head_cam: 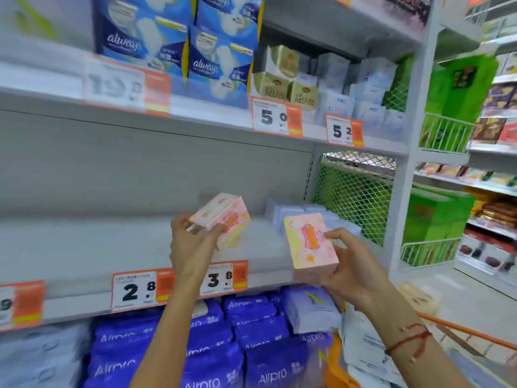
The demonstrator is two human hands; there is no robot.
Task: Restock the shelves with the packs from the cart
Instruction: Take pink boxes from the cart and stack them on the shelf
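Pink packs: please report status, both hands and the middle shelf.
Left hand grips one pink pack. Right hand grips another pink pack. Both over middle shelf. Pale blue packs at right; nothing blocking.

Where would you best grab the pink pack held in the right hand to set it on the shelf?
Probably as the right hand does now: across the narrow sides near the lower end of the pink pack, coming from below and the right. It is a flat box with its printed face toward the camera, so the slim edges suit the fingers and leave the far end free to enter the shelf.
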